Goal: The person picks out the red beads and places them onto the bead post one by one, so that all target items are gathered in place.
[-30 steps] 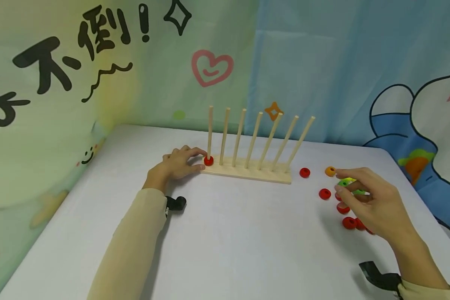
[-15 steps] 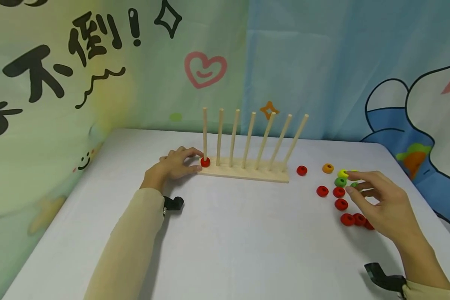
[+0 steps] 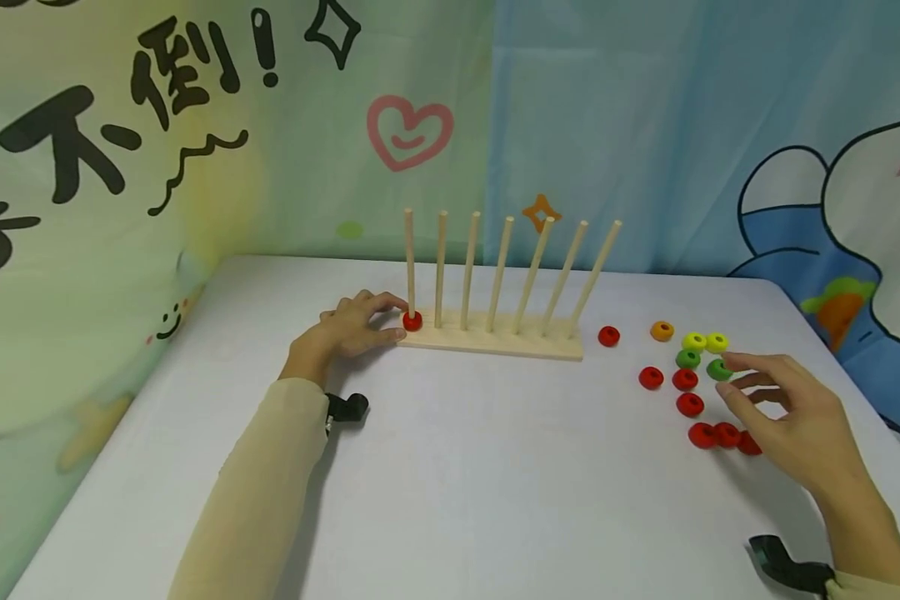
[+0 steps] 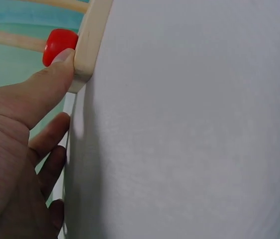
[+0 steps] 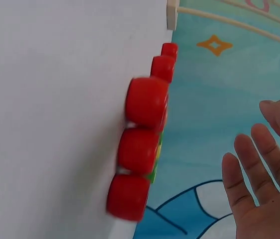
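A wooden peg rack (image 3: 495, 342) stands on the table with a row of several upright pegs. One red bead (image 3: 412, 322) sits at the foot of its leftmost peg. My left hand (image 3: 356, 327) holds the rack's left end between thumb and index finger; in the left wrist view the thumb (image 4: 43, 89) lies against the base edge and the red bead (image 4: 57, 45). My right hand (image 3: 802, 425) hovers over the loose beads with fingers relaxed and nothing in them. Its fingertips are nearest a green bead (image 3: 718, 370).
Several red beads (image 3: 690, 405) lie scattered on the right of the white table (image 3: 495, 483). Behind them are yellow beads (image 3: 693, 342), another green bead (image 3: 687, 358) and an orange bead (image 3: 662, 331). A printed curtain (image 3: 607, 125) hangs behind the table.
My right hand has moved to the right and slightly down, uncovering yellow and green beads. The left hand stays at the rack's end. The head view has shifted slightly.
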### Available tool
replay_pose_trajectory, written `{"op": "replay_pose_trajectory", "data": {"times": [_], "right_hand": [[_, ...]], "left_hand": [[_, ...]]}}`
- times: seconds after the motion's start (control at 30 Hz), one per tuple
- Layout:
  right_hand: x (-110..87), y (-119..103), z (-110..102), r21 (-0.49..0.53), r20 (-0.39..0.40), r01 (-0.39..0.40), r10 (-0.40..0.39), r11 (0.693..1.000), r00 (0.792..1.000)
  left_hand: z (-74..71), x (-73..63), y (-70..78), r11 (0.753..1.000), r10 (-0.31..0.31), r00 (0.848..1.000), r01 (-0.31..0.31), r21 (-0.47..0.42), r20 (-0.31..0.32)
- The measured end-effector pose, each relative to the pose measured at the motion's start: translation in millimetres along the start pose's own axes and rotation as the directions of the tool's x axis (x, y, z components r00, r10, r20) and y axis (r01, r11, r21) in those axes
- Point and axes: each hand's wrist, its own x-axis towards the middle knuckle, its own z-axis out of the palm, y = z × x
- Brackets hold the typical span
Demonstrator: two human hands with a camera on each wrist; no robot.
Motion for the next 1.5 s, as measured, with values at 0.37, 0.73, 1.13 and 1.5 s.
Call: {"op": "replay_pose_trajectory", "data": {"times": [0.37, 0.73, 1.13, 1.5], "right_hand": [[-22.0, 19.8, -11.2, -0.109, 0.025, -0.116, 0.120, 0.987, 0.992], [-20.7, 33.1, -10.9, -0.131, 0.120, -0.141, 0.156, 0.981, 0.980], [-28.7, 46.2, -6.9, -0.195, 0.266, -0.245, 0.292, 0.950, 0.919], [-28.7, 48.4, -9.0, -0.181, 0.410, -0.284, 0.335, 0.941, 0.848]], "left_hand": [[1.1, -1.5, 6.5, 1.000, -0.003, 1.000, 0.004, 0.017, -0.012], [-1.0, -2.3, 2.9, 1.000, 0.003, 0.999, -0.002, 0.014, -0.035], [2.0, -1.0, 7.0, 1.000, 0.020, 0.999, -0.020, 0.001, -0.031], [2.7, -5.3, 5.3, 1.000, 0.017, 0.999, -0.017, 0.010, -0.045]]}}
